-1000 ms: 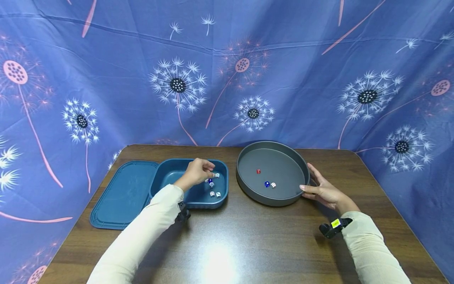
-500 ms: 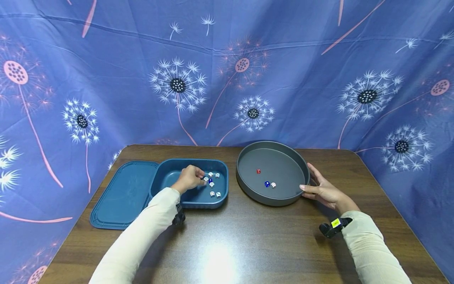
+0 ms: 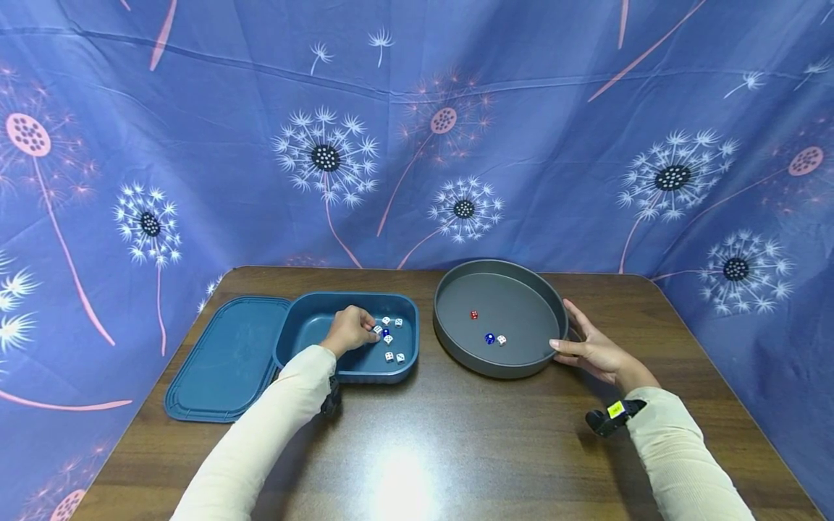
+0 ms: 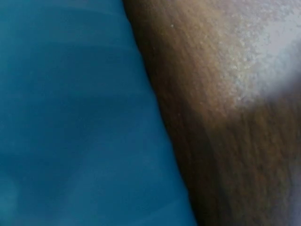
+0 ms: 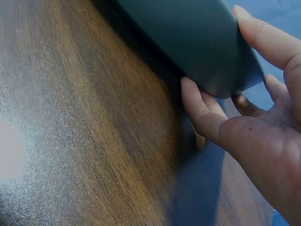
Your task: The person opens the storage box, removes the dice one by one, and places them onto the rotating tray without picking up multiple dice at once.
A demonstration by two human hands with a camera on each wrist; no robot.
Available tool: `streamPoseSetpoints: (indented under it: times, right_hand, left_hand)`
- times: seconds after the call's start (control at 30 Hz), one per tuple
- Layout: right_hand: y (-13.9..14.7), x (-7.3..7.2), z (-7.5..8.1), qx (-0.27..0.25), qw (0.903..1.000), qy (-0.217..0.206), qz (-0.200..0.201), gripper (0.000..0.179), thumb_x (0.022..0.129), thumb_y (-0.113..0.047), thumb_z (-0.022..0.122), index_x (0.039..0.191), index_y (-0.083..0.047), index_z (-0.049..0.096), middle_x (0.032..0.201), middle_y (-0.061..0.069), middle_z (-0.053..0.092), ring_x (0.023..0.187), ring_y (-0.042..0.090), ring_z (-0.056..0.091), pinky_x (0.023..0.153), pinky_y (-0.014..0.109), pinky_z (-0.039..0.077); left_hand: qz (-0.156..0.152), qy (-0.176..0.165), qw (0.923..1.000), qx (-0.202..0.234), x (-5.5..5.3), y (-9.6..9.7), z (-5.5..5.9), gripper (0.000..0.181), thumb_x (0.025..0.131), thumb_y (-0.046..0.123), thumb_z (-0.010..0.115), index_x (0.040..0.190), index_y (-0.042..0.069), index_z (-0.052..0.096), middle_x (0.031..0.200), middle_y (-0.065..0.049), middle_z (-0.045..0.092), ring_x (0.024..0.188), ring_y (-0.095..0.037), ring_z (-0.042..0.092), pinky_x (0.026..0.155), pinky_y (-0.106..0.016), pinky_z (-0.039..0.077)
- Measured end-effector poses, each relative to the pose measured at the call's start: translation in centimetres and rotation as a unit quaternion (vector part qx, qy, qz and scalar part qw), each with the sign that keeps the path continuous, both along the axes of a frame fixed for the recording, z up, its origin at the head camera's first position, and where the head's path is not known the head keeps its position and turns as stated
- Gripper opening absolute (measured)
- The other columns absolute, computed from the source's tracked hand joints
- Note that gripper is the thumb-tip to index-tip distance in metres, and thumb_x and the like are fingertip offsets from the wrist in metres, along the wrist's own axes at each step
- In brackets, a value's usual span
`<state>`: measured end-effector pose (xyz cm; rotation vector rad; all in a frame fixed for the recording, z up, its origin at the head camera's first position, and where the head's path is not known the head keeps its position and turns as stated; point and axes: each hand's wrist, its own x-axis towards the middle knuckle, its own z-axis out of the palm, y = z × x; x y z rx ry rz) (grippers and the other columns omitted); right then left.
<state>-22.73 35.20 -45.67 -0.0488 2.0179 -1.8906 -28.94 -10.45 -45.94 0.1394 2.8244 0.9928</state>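
In the head view my left hand (image 3: pixel 350 329) reaches into a blue rectangular container (image 3: pixel 306 373). Its bent thumb and index fingertips are right at a white die (image 3: pixel 377 330); I cannot tell whether they pinch it. Several more white dice, such as one white die (image 3: pixel 399 323), and a blue die (image 3: pixel 386 333) lie beside the fingers. My right hand (image 3: pixel 596 353) grips the right side of a round dark pan (image 3: pixel 498 367), thumb at the rim. The right wrist view shows fingers against the pan wall (image 5: pixel 202 52). Inside the pan sit a red die (image 3: pixel 474 315), a larger blue die (image 3: pixel 490 339) and a white die (image 3: pixel 502 340).
A blue lid (image 3: pixel 224 362) lies flat left of the container, their edges meeting. The wooden table (image 3: pixel 495 449) ends at a blue dandelion-print cloth (image 3: pixel 547 145) behind it. The left wrist view shows only the container's wall (image 4: pixel 80 117) and tabletop.
My left hand has drawn back leftward from the container's right part, uncovering a white die, then lowered slightly with its fingertips closer together. My right hand and the pan stay put.
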Motion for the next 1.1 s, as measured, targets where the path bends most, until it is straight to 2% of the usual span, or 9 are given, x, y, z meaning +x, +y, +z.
streamPoseSetpoints:
  times: [0.23,0.77,0.93,1.1]
  right_hand:
    - [-0.1,0.1,0.1,-0.002,1.0,0.0,-0.002,0.103,0.09,0.0,0.061,0.151,-0.028,-0.017,0.155,0.015,-0.027,0.139,0.05,0.008,0.096,0.054,0.044]
    - [0.0,0.1,0.0,0.001,1.0,0.001,0.0,0.104,0.091,-0.003,0.063,0.151,-0.03,-0.017,0.156,0.014,-0.026,0.138,0.049,0.011,0.094,0.048,0.047]
    - [0.0,0.0,-0.1,0.002,1.0,0.002,0.001,0.104,0.091,-0.003,0.063,0.151,-0.03,-0.018,0.155,0.015,-0.026,0.138,0.05,0.011,0.094,0.048,0.047]
    - [-0.1,0.1,-0.1,-0.003,1.0,0.001,-0.002,0.104,0.09,-0.003,0.063,0.151,-0.028,-0.018,0.155,0.016,-0.026,0.138,0.049,0.011,0.093,0.046,0.048]
  left_hand:
    - [-0.007,0.016,0.9998,0.007,0.2,0.2,0.1,0.011,0.075,0.007,0.08,0.08,0.003,0.072,0.071,-0.002,0.065,0.069,-0.016,0.056,0.064,-0.029,0.046]
    - [-0.02,0.012,0.9996,0.016,0.2,-0.1,0.3,0.007,0.078,0.005,0.077,0.081,0.002,0.072,0.072,-0.002,0.065,0.068,-0.015,0.057,0.062,-0.028,0.047]
    - [-0.022,0.014,0.9995,0.019,0.0,-0.4,1.0,0.007,0.078,0.004,0.076,0.084,0.002,0.073,0.071,-0.002,0.065,0.067,-0.015,0.057,0.061,-0.027,0.046]
    - [-0.028,0.028,0.9988,0.029,-0.2,-0.2,2.5,0.006,0.079,0.006,0.075,0.084,0.002,0.073,0.073,-0.003,0.067,0.07,-0.016,0.058,0.062,-0.027,0.047]
